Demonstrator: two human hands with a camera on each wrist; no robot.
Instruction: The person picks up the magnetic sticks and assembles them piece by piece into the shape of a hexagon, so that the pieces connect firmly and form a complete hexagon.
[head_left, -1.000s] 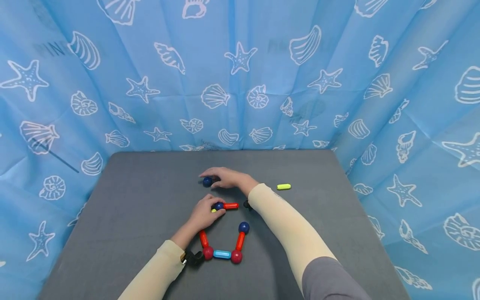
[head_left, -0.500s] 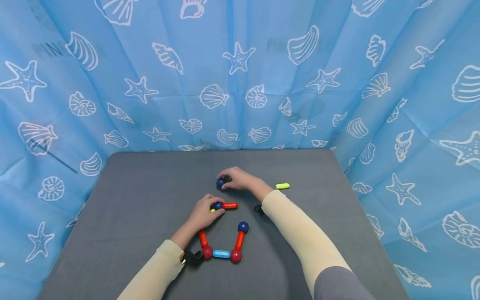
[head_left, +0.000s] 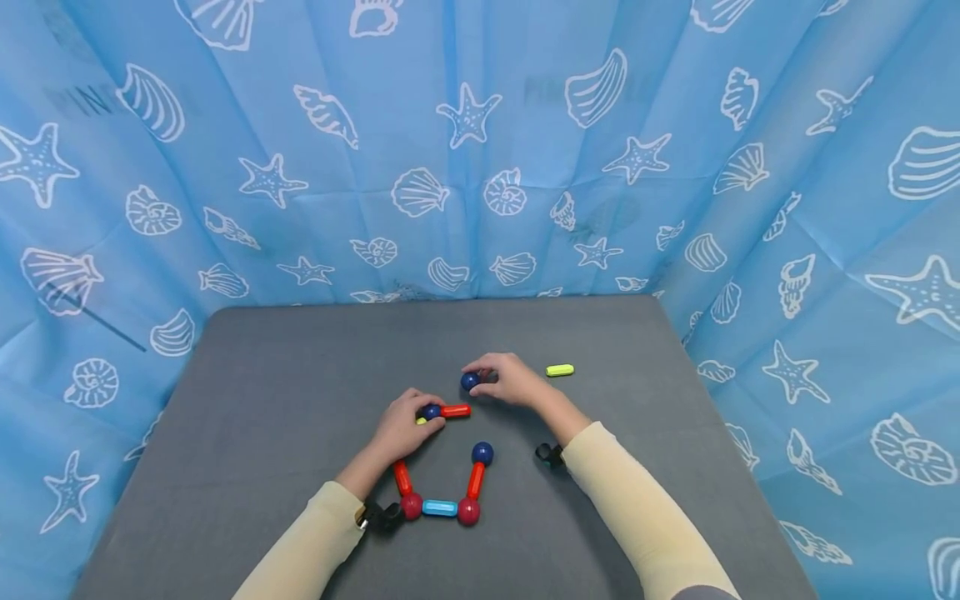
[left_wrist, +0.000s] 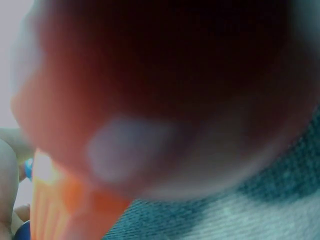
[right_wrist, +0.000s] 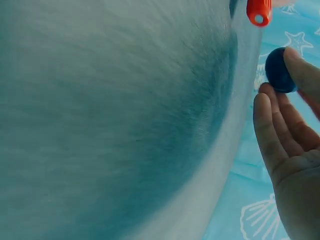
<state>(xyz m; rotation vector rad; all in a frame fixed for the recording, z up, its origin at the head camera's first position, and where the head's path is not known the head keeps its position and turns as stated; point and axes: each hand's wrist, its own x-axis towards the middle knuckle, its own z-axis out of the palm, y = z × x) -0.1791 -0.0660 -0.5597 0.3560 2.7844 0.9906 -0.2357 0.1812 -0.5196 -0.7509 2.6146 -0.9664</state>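
In the head view my left hand (head_left: 401, 427) grips a dark blue ball (head_left: 432, 412) with a red rod (head_left: 455, 411) pointing right from it. A bit of yellow-green rod (head_left: 421, 421) shows beside those fingers. My right hand (head_left: 513, 383) pinches another dark blue ball (right_wrist: 280, 71) between thumb and fingers, just beyond the red rod's tip and apart from it. Nearer me lies a joined frame: two red balls (head_left: 468, 511) linked by a light blue rod (head_left: 439, 508), each with a red rod going away. The right one ends in a blue ball (head_left: 483, 453); the left one's far end is hidden by my hand.
A loose yellow-green rod (head_left: 559, 370) lies on the grey table (head_left: 300, 358), right of my right hand. A blue shell-print curtain (head_left: 465, 208) hangs behind and beside the table. In the left wrist view a blurred red ball (left_wrist: 65, 115) fills much of the picture.
My right hand has moved right and then nearer to me, carrying the blue ball toward the red rod's tip. The left hand stays in place; the head view has shifted slightly.
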